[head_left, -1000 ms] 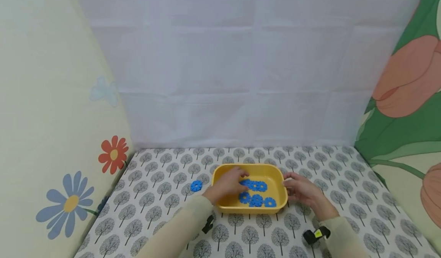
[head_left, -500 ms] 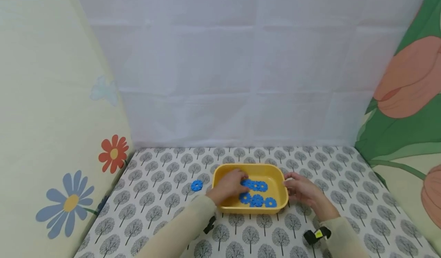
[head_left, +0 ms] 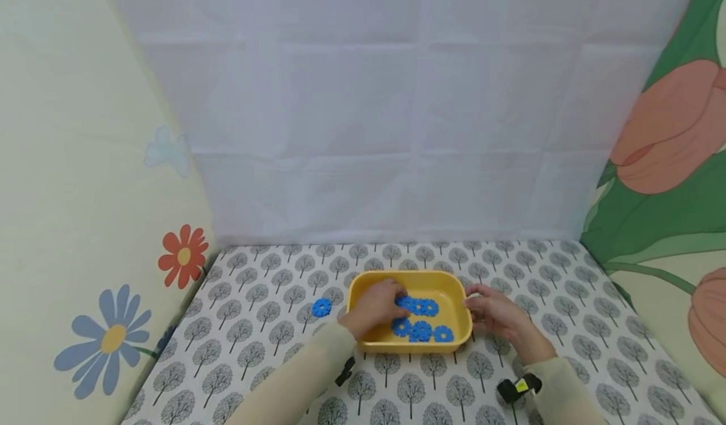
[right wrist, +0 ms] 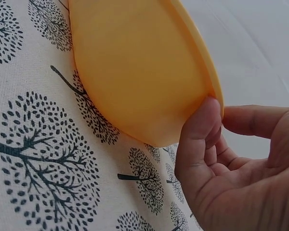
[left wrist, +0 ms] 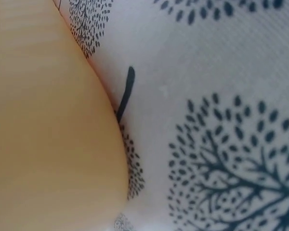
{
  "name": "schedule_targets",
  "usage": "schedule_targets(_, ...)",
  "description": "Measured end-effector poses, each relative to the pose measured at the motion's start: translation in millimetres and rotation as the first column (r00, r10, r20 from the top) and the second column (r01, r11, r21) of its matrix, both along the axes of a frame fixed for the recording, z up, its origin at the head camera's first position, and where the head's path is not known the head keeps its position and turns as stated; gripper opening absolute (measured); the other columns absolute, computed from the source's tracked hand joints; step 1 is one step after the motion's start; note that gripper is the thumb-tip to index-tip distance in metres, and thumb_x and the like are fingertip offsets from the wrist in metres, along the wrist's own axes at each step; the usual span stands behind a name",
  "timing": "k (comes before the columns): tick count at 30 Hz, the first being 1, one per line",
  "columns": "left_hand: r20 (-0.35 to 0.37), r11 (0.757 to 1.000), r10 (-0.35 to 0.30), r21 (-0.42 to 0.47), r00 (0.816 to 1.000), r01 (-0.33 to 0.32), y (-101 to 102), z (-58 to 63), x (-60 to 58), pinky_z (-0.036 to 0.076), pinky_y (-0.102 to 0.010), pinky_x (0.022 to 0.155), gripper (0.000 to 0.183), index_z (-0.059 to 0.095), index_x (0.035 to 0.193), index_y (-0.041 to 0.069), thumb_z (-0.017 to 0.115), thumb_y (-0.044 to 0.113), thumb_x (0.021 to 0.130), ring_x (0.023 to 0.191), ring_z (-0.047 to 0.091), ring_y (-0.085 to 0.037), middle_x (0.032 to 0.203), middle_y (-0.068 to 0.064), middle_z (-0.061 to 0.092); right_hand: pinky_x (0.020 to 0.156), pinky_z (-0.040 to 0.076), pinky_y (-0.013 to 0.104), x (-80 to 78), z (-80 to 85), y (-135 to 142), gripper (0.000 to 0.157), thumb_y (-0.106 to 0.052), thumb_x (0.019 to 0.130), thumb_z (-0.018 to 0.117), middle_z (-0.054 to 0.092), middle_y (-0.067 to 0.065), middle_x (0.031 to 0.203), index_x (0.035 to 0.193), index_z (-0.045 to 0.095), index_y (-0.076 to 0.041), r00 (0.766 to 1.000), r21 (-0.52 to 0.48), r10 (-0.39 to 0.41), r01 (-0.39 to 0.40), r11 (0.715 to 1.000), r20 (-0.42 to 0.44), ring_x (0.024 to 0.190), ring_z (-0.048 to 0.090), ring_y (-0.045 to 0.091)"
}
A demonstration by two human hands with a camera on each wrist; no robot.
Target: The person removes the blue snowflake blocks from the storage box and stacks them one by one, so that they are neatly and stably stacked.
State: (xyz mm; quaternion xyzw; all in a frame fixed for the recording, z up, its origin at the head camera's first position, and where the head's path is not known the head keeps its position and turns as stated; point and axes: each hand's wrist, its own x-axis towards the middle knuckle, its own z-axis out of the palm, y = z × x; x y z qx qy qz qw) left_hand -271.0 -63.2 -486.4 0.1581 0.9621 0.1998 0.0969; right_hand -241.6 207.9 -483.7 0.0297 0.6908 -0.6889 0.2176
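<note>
A yellow plastic tray (head_left: 459, 324) stands on the tree-patterned cloth. Inside it lie several blue flower-shaped plastic discs (head_left: 421, 331), some overlapping. My left hand (head_left: 379, 304) reaches in over the tray's left side, fingers bent about the leftmost disc of the upper group; whether they grip it is hidden. My right hand (head_left: 499, 314) pinches the tray's right rim, with the tray's outer wall (right wrist: 135, 72) beside it in the right wrist view. The left wrist view has only the tray's wall (left wrist: 48, 134) and cloth, no fingers.
One more blue disc (head_left: 321, 307) lies on the cloth left of the tray. A white sheet (head_left: 363, 128) hangs behind the table. Flower-printed panels (head_left: 102, 223) stand at both sides.
My left hand has shifted slightly right and its fingers have come closer to the discs. My right hand stays at the rim, and the tray keeps its place.
</note>
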Motion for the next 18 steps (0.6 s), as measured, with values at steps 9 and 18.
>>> schedule_targets(9,0.022,0.998,-0.001,0.066,1.000,-0.001,0.1,4.1,-0.1,0.051,-0.035,0.092,0.041,0.069,0.114,0.014,0.084,0.033,0.082,0.087,0.055,-0.012,0.100,0.005,0.060,0.066,0.057,0.032,-0.4,2.2,-0.5,0.024,-0.010,0.100,0.057,0.062,0.008,0.086,0.121,0.049,-0.001,1.000,0.018,-0.014,0.014,1.000,-0.009,0.072,0.062,0.017)
schedule_targets(18,0.046,0.985,-0.017,0.170,0.999,0.008,-6.6,11.2,0.6,0.052,-0.037,0.090,0.037,0.068,0.115,0.016,0.082,0.030,0.085,0.091,0.058,-0.013,0.103,0.004,0.064,0.064,0.056,0.032,0.4,3.1,-3.7,0.024,-0.008,0.099,0.057,0.062,0.008,0.085,0.120,0.050,-0.001,0.999,0.048,-0.036,0.036,0.998,0.001,0.071,0.061,0.018)
